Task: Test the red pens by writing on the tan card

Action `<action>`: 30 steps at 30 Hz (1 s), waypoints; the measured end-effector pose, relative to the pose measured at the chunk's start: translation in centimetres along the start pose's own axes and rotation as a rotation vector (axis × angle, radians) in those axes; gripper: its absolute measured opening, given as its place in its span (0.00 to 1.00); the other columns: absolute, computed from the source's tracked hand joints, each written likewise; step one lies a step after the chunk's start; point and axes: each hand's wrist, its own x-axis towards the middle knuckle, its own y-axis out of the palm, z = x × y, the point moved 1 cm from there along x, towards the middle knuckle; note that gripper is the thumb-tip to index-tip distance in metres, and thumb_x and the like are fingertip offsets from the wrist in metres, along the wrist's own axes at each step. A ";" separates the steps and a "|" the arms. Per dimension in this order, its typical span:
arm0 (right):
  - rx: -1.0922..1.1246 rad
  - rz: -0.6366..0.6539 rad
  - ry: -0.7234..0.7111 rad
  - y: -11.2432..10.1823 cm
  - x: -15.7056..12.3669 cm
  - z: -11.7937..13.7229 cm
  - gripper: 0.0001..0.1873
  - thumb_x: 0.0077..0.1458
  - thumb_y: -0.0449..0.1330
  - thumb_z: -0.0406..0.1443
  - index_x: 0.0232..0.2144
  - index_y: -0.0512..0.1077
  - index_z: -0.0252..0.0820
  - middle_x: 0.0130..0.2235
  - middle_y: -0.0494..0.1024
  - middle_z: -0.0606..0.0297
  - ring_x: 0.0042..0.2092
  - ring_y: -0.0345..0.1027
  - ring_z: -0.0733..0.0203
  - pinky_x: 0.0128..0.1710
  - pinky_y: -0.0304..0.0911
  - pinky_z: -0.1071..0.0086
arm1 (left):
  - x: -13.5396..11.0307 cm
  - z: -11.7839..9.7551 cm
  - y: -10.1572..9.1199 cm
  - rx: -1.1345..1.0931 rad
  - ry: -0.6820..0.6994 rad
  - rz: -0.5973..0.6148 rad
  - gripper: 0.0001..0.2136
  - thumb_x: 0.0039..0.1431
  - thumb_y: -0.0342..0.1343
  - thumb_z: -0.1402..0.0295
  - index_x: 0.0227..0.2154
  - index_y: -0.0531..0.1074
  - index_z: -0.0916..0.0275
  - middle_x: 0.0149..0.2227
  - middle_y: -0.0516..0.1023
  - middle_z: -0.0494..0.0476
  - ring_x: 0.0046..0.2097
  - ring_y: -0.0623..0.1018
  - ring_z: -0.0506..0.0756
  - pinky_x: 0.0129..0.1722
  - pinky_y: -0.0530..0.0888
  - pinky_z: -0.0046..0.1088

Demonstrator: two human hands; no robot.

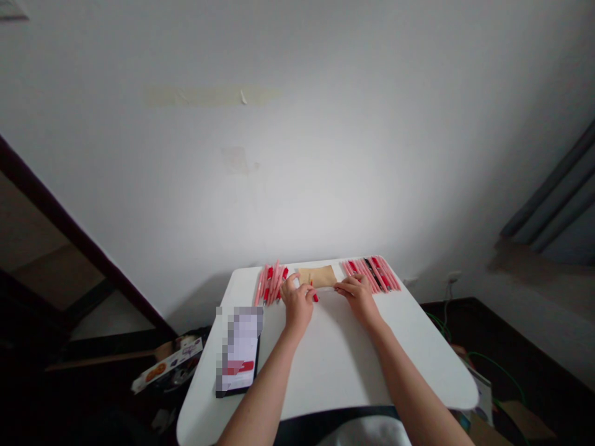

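A small tan rectangular sheet [320,276], which looks like paper, lies near the far edge of the white table. A slim red pen [315,298] crosses its near edge, partly hidden by fingers. My left hand [297,302] is closed, its thumb and forefinger pinched on the pen at the sheet's left near side. At the right near corner, my right hand [359,297] pinches the sheet's edge between thumb and fingers. Just beyond my left hand is a loose pile of pink and red pens [270,282]. More pens [379,274], pink, red and black, lie side by side past my right hand.
A phone [239,353] with a partly blurred screen lies on the left of the white table [339,359]. The wall [325,186] rises behind the table. Boxes and clutter [174,365] are on the floor at left; green cables [499,365] run at right.
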 end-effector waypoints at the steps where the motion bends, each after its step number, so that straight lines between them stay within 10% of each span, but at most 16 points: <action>1: -0.005 -0.009 -0.001 0.0 0.0 -0.1 0.11 0.59 0.57 0.40 0.38 0.79 0.51 0.36 0.78 0.60 0.46 0.59 0.50 0.48 0.55 0.54 | 0.0 0.0 -0.1 -0.003 -0.004 -0.002 0.04 0.54 0.58 0.68 0.28 0.77 0.58 0.51 0.67 0.60 0.56 0.65 0.61 0.58 0.60 0.49; 30: -0.091 -0.216 0.043 -0.2 0.0 -0.6 0.14 0.61 0.54 0.43 0.38 0.79 0.51 0.36 0.78 0.60 0.45 0.58 0.50 0.46 0.54 0.55 | -0.5 -0.6 -0.8 0.161 -0.006 0.114 0.09 0.42 0.68 0.62 0.26 0.75 0.57 0.51 0.68 0.58 0.56 0.63 0.65 0.59 0.52 0.57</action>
